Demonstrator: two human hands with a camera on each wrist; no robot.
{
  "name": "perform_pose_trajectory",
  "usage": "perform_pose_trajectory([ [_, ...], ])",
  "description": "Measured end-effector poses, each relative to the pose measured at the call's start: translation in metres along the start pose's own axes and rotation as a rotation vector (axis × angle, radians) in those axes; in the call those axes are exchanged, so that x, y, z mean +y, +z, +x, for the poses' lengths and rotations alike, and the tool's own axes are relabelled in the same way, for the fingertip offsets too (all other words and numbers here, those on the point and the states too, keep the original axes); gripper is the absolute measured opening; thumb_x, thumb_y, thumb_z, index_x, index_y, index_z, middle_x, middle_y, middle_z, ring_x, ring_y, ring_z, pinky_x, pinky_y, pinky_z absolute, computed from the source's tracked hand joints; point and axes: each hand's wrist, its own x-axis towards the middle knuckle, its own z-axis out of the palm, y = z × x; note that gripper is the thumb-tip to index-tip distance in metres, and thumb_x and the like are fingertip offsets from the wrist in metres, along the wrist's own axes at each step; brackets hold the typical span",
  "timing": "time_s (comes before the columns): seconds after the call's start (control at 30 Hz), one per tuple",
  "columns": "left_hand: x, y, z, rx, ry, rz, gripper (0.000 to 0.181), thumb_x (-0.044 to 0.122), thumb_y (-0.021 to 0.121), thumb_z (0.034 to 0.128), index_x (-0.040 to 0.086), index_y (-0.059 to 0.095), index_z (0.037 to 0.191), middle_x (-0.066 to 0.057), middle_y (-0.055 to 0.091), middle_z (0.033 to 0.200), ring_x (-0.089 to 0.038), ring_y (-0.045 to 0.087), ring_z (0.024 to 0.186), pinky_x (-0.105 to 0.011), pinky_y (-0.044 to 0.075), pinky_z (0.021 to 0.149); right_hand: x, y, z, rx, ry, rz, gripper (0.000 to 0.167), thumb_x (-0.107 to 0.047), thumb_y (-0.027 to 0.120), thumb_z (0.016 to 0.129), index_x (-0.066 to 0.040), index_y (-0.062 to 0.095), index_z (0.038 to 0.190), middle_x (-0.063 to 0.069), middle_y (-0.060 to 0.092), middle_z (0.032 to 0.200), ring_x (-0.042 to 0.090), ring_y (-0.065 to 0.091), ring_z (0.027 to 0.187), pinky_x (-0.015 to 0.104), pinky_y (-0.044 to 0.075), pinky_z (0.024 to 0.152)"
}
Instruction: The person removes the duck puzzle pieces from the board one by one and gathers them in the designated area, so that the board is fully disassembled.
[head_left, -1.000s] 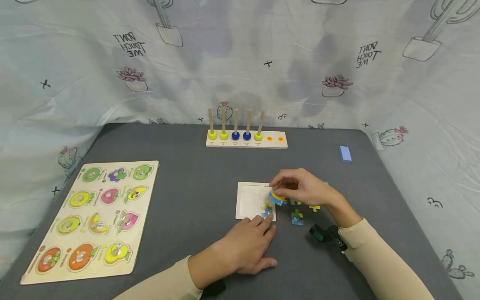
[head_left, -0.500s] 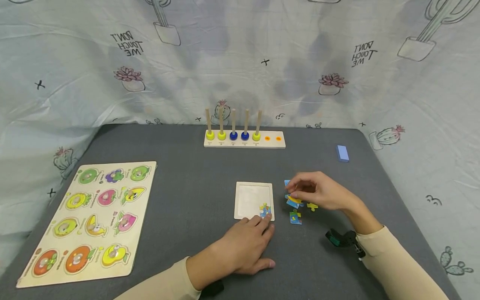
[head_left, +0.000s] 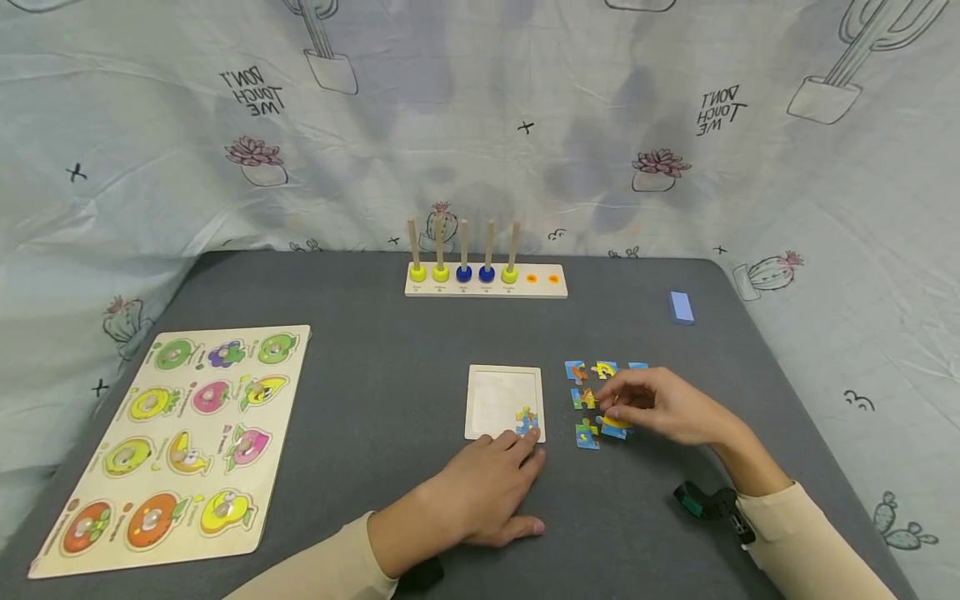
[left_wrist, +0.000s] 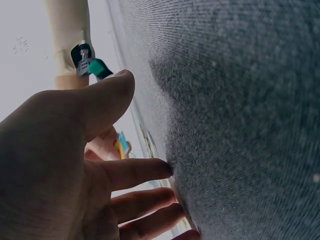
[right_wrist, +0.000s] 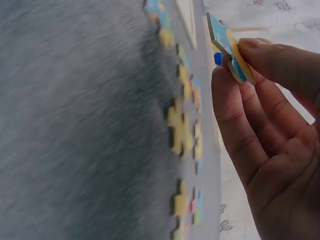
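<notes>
Pinched between the thumb and fingers of my right hand [head_left: 667, 407] is a blue and yellow jigsaw piece [right_wrist: 226, 44], held above the table in the right wrist view. Below and around that hand lie several loose jigsaw pieces [head_left: 587, 434], partly hidden by it in the head view. A small square wooden puzzle tray [head_left: 491, 400] stands to their left. In its near right corner sit joined or adjoining pieces [head_left: 527, 417]; I cannot tell how many. My left hand [head_left: 476, 492] has its fingers extended, fingertips touching the tray's near edge.
A large wooden fruit puzzle board [head_left: 288, 433] lies at the left of the grey table [head_left: 390, 367]. At the back stands a peg board [head_left: 486, 287] with upright sticks and coloured rings. A blue block [head_left: 681, 307] lies at the far right. A patterned cloth hangs behind.
My right hand has moved from the tray's right edge rightwards over the loose pieces, carrying the jigsaw piece and uncovering several others. The left hand stays at the tray's edge.
</notes>
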Motion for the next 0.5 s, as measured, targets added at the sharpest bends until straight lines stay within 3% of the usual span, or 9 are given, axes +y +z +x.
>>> perform_pose_trajectory([
  [0.3, -0.002, -0.002, 0.001, 0.012, 0.008, -0.016, 0.08, 0.072, 0.051, 0.0947, 0.014, 0.053, 0.149, -0.007, 0.045, 0.159, -0.018, 0.049, 0.135, -0.034, 0.048, 0.1, 0.014, 0.005, -0.017, 0.004, 0.002, 0.045, 0.02, 0.001, 0.065, 0.099, 0.0, 0.068, 0.119, 0.014, 0.072, 0.109, 0.02, 0.072, 0.095, 0.031, 0.06, 0.08],
  [0.5, 0.0, -0.002, 0.0, -0.015, 0.008, -0.024, 0.077, 0.069, 0.048, 0.0983, 0.014, 0.049, 0.153, -0.008, 0.039, 0.163, -0.018, 0.046, 0.139, -0.034, 0.046, 0.104, 0.018, 0.006, -0.023, -0.001, 0.03, 0.031, 0.02, 0.0, 0.065, 0.099, -0.001, 0.068, 0.119, 0.013, 0.072, 0.108, 0.018, 0.072, 0.095, 0.029, 0.06, 0.08],
])
